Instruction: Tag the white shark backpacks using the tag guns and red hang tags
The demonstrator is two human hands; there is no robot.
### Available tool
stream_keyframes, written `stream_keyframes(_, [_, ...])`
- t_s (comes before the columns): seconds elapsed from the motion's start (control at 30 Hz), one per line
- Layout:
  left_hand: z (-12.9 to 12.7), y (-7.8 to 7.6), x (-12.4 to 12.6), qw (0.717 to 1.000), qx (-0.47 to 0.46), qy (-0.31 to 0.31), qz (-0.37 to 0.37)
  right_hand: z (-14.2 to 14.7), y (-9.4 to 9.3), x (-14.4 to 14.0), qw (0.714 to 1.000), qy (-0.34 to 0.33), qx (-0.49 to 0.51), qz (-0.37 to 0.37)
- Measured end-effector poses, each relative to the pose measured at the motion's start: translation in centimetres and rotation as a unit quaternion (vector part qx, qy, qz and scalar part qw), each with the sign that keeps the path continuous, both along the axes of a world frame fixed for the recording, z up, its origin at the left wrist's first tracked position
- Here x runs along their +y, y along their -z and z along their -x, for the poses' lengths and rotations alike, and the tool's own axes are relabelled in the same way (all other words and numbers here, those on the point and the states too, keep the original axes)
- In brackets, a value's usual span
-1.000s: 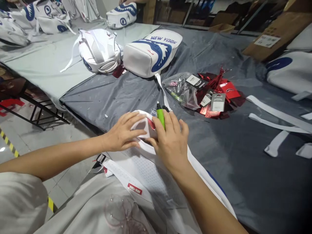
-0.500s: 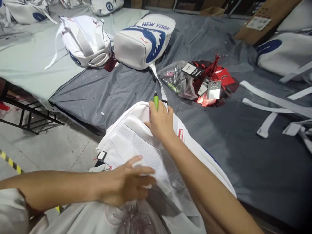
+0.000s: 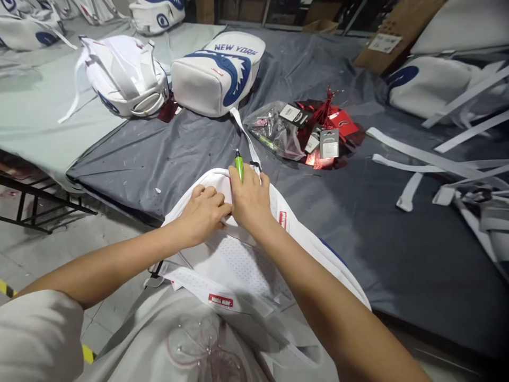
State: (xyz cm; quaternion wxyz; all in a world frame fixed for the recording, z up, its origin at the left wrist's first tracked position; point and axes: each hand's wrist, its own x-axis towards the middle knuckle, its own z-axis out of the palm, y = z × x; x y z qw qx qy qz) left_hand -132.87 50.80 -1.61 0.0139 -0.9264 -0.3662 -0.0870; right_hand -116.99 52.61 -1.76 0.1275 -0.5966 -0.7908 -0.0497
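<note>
A white backpack lies at the table's near edge with its dotted back panel and straps up, one strap bearing a red label reading NEW YORK. My left hand has its fingers curled onto the upper part of the back panel. Right beside it, my right hand grips the backpack near its top edge. Between its fingers a slim green pen-like tool sticks up, dark and pointed at the tip. What lies under both hands' fingertips is hidden.
Two white backpacks, one lettered NEW YORK and one strap-side up, stand farther back. A plastic bag and red tags lie right of them. White straps and a cardboard box are at right.
My left hand has moved up and forward from above the lower back panel and closed on its upper part. The labelled strap now lies toward me. My right hand keeps its grip.
</note>
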Motion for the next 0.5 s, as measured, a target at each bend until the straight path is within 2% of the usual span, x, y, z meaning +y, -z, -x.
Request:
stream_keyframes(0.1, [0.7, 0.6, -0.9, 0.997, -0.031, 0.069, -0.024, -0.1, 0.6, 0.4, 1.000, 0.007, 0.021, 0.009])
stream_keyframes(0.2, [1.3, 1.8, -2.2, 0.994, -0.070, 0.051, -0.067, -0.2, 1.2, 0.9, 0.999, 0.016, 0.036, 0.015])
stream_keyframes(0.3, [1.7, 2.5, -2.9, 0.991, -0.102, 0.026, -0.077, -0.3, 1.5, 1.4, 0.999, 0.015, 0.046, 0.009])
stream_keyframes(0.4, [2.2, 2.0, -2.7, 0.993, -0.092, 0.053, -0.053, -0.2, 1.7, 1.6, 0.998, 0.025, 0.054, 0.010])
stream_keyframes(0.5, [2.0, 0.4, -1.8, 0.997, -0.054, 0.062, -0.010, -0.2, 1.5, 1.4, 0.998, 0.026, 0.064, 0.009])
